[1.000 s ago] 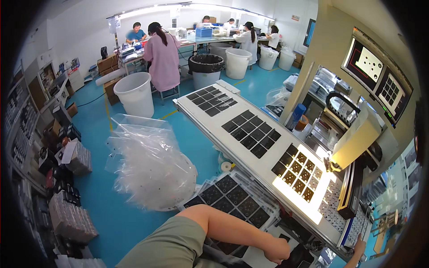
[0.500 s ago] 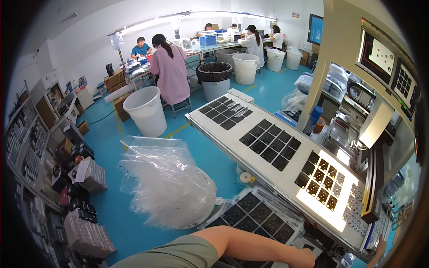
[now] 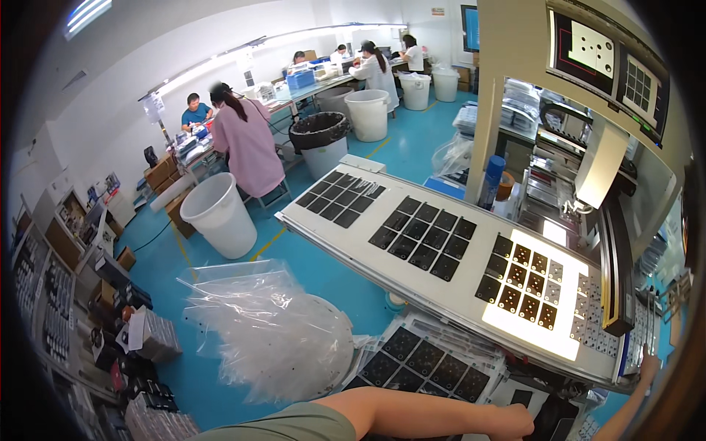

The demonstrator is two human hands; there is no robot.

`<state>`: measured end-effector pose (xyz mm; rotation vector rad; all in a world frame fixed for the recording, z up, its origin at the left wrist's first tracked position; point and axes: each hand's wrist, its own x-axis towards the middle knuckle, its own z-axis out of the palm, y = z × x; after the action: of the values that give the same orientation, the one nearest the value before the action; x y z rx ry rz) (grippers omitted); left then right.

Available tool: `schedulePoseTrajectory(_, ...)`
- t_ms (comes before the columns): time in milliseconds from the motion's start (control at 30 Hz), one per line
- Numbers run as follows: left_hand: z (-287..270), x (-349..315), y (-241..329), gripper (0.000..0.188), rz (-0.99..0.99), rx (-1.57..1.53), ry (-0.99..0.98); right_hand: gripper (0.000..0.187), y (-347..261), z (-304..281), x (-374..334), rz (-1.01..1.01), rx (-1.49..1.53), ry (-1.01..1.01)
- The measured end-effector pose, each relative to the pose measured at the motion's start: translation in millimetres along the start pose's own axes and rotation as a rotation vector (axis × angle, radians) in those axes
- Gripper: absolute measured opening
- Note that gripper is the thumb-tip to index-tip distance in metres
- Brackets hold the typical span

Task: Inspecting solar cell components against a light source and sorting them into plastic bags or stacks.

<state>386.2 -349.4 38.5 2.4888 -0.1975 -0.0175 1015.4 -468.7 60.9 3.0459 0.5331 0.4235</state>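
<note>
My left forearm crosses the lower edge. My left hand (image 3: 515, 421) is bent down with its fingers curled under and partly hidden, beside a dark object (image 3: 553, 419) and a pale sheet with dark rectangles; what it holds is hidden. At the far right my right hand (image 3: 649, 364) reaches up to the near edge of a perforated sheet (image 3: 642, 331) at the machine's end, its fingers small and closed on that edge. On the long white machine bed (image 3: 353, 253) lie groups of black rectangular plates (image 3: 425, 237); the rightmost plates (image 3: 518, 278) lie in bright light.
Below the bed, stacked panels (image 3: 419, 360) carry black plates. Clear plastic film (image 3: 257, 331) heaps over a round pale container. White bins (image 3: 220, 217) and a black-lined bin (image 3: 320, 136) stand beyond, near people at a long bench. Shelves and stacked boxes (image 3: 151, 334) line the left.
The view has turned to the right, so the room has slid left in it. My right hand remains at the perforated sheet. My left hand stays low beside the dark object.
</note>
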Motion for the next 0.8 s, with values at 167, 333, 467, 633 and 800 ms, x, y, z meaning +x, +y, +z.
schedulePoseTrajectory(167, 19.7, 8.9, -18.6, 0.035, 0.08, -0.021, 0.065, 0.082, 9.6, 9.9, 14.5, -0.029, -0.053, 0.01)
schedulePoseTrajectory(333, 33.0, 14.4, -26.2, 0.034, 0.048, 0.043, 0.11, 0.08, 1.9, 1.0, 7.8, -0.051, -0.064, -0.015)
schedulePoseTrajectory(467, 28.9, 11.8, -25.2, 0.033, 0.043, 0.073, 0.146, 0.096, -24.2, -40.1, -24.3, 0.044, 0.044, -0.093)
schedulePoseTrajectory(633, 21.4, 3.7, -19.5, 0.034, -0.01, 0.104, 0.07, 0.096, -38.7, -65.9, -61.6, 0.044, 0.039, -0.049)
schedulePoseTrajectory(800, 18.0, 4.2, -16.3, 0.036, -0.07, 0.065, -0.007, 0.094, -44.1, -75.7, -72.4, 0.059, 0.01, -0.015)
